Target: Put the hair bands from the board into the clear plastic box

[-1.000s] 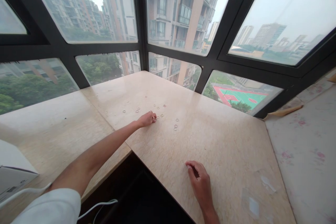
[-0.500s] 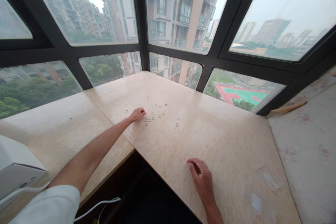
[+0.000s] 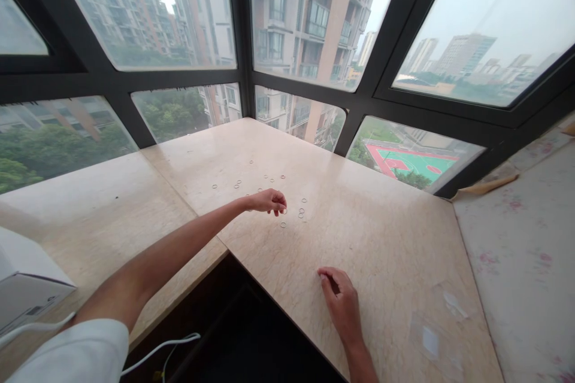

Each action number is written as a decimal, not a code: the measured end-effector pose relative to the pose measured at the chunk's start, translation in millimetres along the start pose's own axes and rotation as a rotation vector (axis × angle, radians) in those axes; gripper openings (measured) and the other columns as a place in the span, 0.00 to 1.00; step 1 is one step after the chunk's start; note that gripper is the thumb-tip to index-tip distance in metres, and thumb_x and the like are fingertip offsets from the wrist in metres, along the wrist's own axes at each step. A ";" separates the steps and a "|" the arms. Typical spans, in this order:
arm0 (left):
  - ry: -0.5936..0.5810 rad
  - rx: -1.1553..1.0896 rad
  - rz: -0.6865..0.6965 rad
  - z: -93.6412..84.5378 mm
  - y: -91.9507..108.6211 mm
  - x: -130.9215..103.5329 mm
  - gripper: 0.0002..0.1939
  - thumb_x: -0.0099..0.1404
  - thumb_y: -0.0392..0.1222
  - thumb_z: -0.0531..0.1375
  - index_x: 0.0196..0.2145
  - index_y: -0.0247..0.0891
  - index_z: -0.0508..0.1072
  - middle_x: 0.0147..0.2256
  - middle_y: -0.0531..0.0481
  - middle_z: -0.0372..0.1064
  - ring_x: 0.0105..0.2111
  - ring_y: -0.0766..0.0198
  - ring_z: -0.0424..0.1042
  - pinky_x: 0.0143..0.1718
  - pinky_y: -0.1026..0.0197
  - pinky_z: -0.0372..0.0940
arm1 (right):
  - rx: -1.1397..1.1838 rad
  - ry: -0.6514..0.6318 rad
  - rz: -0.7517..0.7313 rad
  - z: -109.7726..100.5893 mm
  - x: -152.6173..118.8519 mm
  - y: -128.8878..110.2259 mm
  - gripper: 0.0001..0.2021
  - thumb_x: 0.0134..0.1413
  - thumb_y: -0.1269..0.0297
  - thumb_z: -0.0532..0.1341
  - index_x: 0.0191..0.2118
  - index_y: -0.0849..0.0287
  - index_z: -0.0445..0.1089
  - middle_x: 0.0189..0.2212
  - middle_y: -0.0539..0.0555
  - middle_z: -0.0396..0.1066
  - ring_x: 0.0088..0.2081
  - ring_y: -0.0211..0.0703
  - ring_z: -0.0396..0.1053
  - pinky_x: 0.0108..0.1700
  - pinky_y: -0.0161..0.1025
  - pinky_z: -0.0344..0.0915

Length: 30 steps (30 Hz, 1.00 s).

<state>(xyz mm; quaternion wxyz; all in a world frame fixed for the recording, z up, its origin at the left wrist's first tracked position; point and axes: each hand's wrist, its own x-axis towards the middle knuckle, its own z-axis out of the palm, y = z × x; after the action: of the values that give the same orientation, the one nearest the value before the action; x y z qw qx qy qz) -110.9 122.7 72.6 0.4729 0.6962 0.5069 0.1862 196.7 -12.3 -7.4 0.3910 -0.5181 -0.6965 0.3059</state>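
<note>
Several thin, small rings [image 3: 301, 213] lie scattered on the pale marbled tabletop [image 3: 386, 233]. Over the middle of them is my left hand [image 3: 269, 200], its fingertips pinched on one small ring [image 3: 284, 211] just above or at the surface. That hand and wrist partly cover other rings behind. A single ring [image 3: 283, 225] lies just in front of it. Nearer to me, my right hand [image 3: 340, 299] rests on the tabletop with its fingers curled and the thumb against the index finger. What its fingertips hold, if anything, is too small to make out.
Clear plastic bags [image 3: 430, 341] lie at the right, near the papered wall [image 3: 516, 275]. A white box [image 3: 31, 287] and a white cable [image 3: 166, 344] are at the left. Dark window frames [image 3: 314, 85] border the far edge. A dark gap opens below the front edge.
My left hand has moved right across the rings, and some rings near its former place now lie differently. My right hand stays in the same pose. The view has shifted slightly.
</note>
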 end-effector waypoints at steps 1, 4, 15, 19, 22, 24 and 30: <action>0.005 -0.008 -0.010 -1.1 -0.3 -0.8 0.10 0.57 0.44 0.59 0.34 0.35 0.70 0.33 0.46 0.74 0.31 0.62 0.74 0.24 0.66 0.61 | -0.001 -0.001 0.000 0.1 -0.1 0.1 0.13 0.59 0.58 0.55 0.37 0.58 0.74 0.38 0.58 0.73 0.41 0.48 0.69 0.45 0.46 0.67; 0.102 0.041 -0.085 -8.0 -9.1 -4.8 0.11 0.57 0.43 0.59 0.36 0.34 0.70 0.34 0.46 0.74 0.31 0.62 0.74 0.24 0.66 0.61 | -0.002 0.001 -0.004 0.6 -0.5 1.1 0.12 0.59 0.59 0.55 0.37 0.58 0.73 0.38 0.58 0.73 0.41 0.48 0.69 0.45 0.45 0.67; 0.419 0.337 0.058 14.6 -21.1 -12.4 0.16 0.60 0.48 0.58 0.41 0.36 0.73 0.41 0.44 0.72 0.35 0.61 0.71 0.39 0.59 0.65 | -0.004 0.001 -0.014 -0.9 0.3 -4.6 0.12 0.59 0.60 0.54 0.37 0.57 0.73 0.37 0.57 0.73 0.41 0.48 0.69 0.44 0.45 0.67; 0.509 0.200 0.176 74.3 1.1 -9.3 0.17 0.63 0.51 0.57 0.43 0.38 0.73 0.41 0.45 0.71 0.34 0.63 0.70 0.39 0.59 0.66 | -0.006 -0.008 -0.018 -1.6 0.8 -5.4 0.12 0.60 0.60 0.54 0.37 0.57 0.73 0.37 0.58 0.73 0.41 0.48 0.69 0.45 0.46 0.67; 0.622 0.250 0.200 120.0 7.7 -9.3 0.14 0.66 0.47 0.56 0.44 0.39 0.72 0.42 0.44 0.70 0.39 0.60 0.70 0.44 0.55 0.65 | -0.007 -0.010 -0.022 -2.3 0.7 -5.3 0.12 0.60 0.60 0.54 0.37 0.57 0.73 0.38 0.58 0.73 0.42 0.48 0.69 0.45 0.46 0.67; 0.642 0.344 0.214 140.1 4.1 -11.3 0.12 0.65 0.44 0.56 0.44 0.39 0.72 0.43 0.43 0.69 0.44 0.57 0.68 0.48 0.52 0.63 | -0.012 -0.007 -0.022 -2.6 0.5 -5.1 0.12 0.59 0.60 0.54 0.37 0.57 0.73 0.38 0.58 0.73 0.42 0.48 0.69 0.46 0.46 0.67; 0.695 0.447 0.126 137.4 -25.9 -26.4 0.12 0.65 0.41 0.55 0.45 0.38 0.73 0.48 0.40 0.67 0.49 0.53 0.65 0.51 0.47 0.60 | -0.025 -0.015 -0.012 -2.1 -0.3 -4.6 0.12 0.59 0.61 0.54 0.38 0.58 0.73 0.38 0.58 0.73 0.42 0.47 0.69 0.46 0.45 0.67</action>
<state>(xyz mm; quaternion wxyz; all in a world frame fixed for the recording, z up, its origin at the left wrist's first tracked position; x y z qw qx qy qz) -34.1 35.8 -9.9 0.0985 0.7071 0.6207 0.3241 196.4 -13.8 -2.5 0.3810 -0.5165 -0.7063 0.2988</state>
